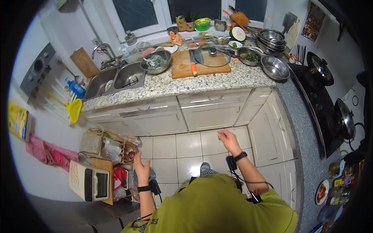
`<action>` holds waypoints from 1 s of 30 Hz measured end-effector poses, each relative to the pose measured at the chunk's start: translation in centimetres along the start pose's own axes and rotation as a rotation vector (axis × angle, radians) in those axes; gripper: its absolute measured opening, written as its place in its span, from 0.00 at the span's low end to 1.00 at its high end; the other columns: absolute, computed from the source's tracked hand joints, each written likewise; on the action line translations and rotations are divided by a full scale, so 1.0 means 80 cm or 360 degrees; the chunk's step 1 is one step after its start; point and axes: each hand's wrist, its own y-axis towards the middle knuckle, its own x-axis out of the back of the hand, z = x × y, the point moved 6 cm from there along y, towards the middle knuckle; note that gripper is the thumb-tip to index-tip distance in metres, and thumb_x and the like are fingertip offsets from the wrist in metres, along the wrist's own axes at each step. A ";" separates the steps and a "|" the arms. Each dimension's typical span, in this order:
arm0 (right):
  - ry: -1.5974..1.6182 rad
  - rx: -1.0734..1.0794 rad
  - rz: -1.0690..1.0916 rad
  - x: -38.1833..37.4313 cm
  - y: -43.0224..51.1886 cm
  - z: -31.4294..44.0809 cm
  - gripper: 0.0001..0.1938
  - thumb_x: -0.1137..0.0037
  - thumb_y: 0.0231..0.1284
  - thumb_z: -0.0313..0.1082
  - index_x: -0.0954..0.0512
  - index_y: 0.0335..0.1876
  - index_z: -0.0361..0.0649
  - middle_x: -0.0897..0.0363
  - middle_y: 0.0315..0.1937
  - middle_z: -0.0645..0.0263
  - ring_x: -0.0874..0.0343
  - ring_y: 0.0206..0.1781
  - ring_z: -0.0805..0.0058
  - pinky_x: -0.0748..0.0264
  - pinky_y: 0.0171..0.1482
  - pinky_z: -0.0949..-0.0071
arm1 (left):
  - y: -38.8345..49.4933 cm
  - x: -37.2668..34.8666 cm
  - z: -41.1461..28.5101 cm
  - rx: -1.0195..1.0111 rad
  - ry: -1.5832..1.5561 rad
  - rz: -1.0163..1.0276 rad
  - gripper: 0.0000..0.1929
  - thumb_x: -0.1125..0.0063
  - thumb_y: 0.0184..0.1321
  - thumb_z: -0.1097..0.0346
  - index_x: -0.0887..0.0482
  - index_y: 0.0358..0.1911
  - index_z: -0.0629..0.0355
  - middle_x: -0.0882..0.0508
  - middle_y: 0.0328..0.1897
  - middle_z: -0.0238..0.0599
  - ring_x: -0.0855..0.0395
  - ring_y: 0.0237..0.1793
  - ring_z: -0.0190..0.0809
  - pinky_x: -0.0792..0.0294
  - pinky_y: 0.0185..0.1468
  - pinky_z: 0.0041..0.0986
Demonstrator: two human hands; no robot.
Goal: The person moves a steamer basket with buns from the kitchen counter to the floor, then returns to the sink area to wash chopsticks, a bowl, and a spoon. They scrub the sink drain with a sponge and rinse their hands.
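My left hand (pixel 142 169) is raised over the floor with its thumb and fingers apart, holding nothing. It is nearest a wooden rack with onions in a basket (pixel 129 153) and a rice dispenser (pixel 89 180). My right hand (pixel 229 141) hovers in front of the white lower cabinets (pixel 212 116), loosely bent and with nothing in it. Beyond both hands, a wooden cutting board (pixel 182 65) lies on the granite counter (pixel 163 83). A cleaver with an orange handle (pixel 194 69) and a glass lid (pixel 214 58) rest on the board.
A double sink (pixel 100 83) sits at the left, beside a metal bowl of leafy greens (pixel 156 62). Stacked steel bowls (pixel 271 40) and a pan of chopped greens (pixel 249 56) stand to the right. The gas stove (pixel 316 107) carries covered pans along the right-hand counter (pixel 297 122).
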 end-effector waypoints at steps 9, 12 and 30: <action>0.0060 0.0028 0.0329 -0.085 0.235 0.099 0.11 0.46 0.62 0.30 0.23 0.47 0.35 0.21 0.33 0.67 0.25 0.35 0.85 0.27 0.40 0.83 | 0.279 -0.096 0.008 0.0180 -0.0159 0.0070 0.28 0.39 0.53 0.66 0.30 0.58 0.63 0.29 0.60 0.54 0.33 0.61 0.56 0.41 0.64 0.40; 0.0003 0.0018 0.0271 -0.089 0.285 0.097 0.11 0.46 0.62 0.30 0.24 0.47 0.35 0.21 0.33 0.67 0.26 0.36 0.85 0.28 0.41 0.84 | 0.403 -0.127 -0.001 -0.0128 -0.0140 -0.0014 0.27 0.40 0.56 0.63 0.31 0.59 0.63 0.30 0.61 0.55 0.34 0.62 0.56 0.40 0.64 0.39; 0.0066 -0.0398 -0.0035 -0.121 0.452 0.101 0.12 0.48 0.64 0.30 0.25 0.50 0.34 0.21 0.37 0.65 0.24 0.40 0.81 0.28 0.47 0.81 | 0.639 -0.297 0.010 0.1060 -0.1453 0.0786 0.27 0.46 0.62 0.49 0.43 0.58 0.51 0.20 0.39 0.45 0.16 0.29 0.41 0.20 0.34 0.32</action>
